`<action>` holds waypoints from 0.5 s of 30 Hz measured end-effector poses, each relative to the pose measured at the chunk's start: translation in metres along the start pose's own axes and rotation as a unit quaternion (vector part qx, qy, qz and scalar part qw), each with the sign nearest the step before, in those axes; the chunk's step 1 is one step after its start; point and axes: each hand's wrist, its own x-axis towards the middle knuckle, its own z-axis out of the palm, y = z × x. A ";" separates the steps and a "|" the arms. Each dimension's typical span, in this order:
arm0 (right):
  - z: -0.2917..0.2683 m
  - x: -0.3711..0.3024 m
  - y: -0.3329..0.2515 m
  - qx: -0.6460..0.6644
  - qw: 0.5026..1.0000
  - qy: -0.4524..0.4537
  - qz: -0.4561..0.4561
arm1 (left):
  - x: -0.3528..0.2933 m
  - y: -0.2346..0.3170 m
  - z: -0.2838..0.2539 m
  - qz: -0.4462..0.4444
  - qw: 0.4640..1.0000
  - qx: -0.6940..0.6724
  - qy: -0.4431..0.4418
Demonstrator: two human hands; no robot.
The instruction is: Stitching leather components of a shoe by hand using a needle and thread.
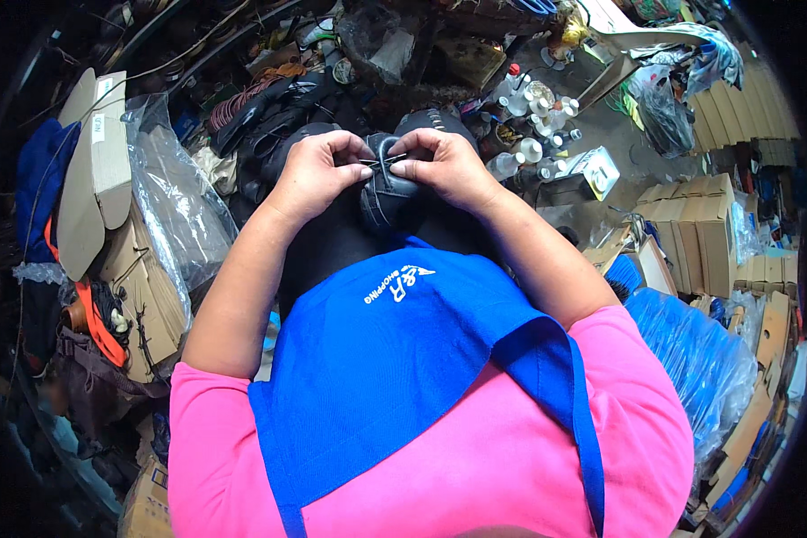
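Observation:
A black leather shoe [388, 199] with pale stitching rests between my knees, its rounded edge facing up. My left hand [325, 168] is at its left side, thumb and forefinger pinched on a thin, needle-like piece that reaches toward the leather. From the other side, my right hand [446, 167] pinches a similar thin piece close against the shoe's edge. The fingertips nearly meet over the shoe, with a narrow strip of leather between them. Whether these thin pieces are needles or thread ends is too small to tell.
White bottles [531, 148] crowd the floor ahead to the right, near a white box [585, 177]. Cardboard stacks [695, 235] and blue plastic-wrapped goods [690, 359] lie at the right. Cardboard pieces [108, 193] and clear plastic [175, 184] stand at the left.

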 end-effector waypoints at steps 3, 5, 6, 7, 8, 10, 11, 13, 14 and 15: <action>0.001 0.001 0.000 0.021 1.000 0.010 0.010 | 0.002 0.003 0.003 -0.001 1.000 -0.008 0.001; -0.001 0.003 0.002 0.019 1.000 0.017 0.016 | 0.001 0.009 0.003 0.011 1.000 -0.005 0.002; -0.002 0.006 0.004 0.011 1.000 -0.002 0.002 | 0.001 0.008 0.003 0.011 1.000 -0.005 0.002; -0.003 0.007 0.005 0.004 1.000 -0.021 -0.013 | 0.002 0.007 0.002 0.012 1.000 0.004 -0.003; -0.005 0.006 0.003 0.004 1.000 -0.021 -0.013 | 0.002 0.006 0.002 0.013 1.000 0.013 -0.008; -0.012 0.005 -0.006 -0.015 0.999 -0.044 0.028 | 0.001 0.006 -0.001 0.017 1.000 0.009 -0.009; -0.012 0.004 -0.009 -0.030 0.998 -0.036 0.034 | 0.000 0.005 -0.003 0.023 1.000 0.004 -0.012; -0.011 0.003 -0.010 -0.050 0.998 -0.022 0.008 | -0.001 0.002 -0.005 0.017 1.000 -0.014 -0.018; -0.011 0.002 -0.010 -0.069 0.997 -0.006 -0.018 | -0.001 0.001 -0.005 0.012 0.999 -0.031 -0.024; -0.012 0.003 -0.010 -0.069 0.997 -0.006 -0.018 | -0.001 0.002 -0.005 0.011 0.999 -0.032 -0.024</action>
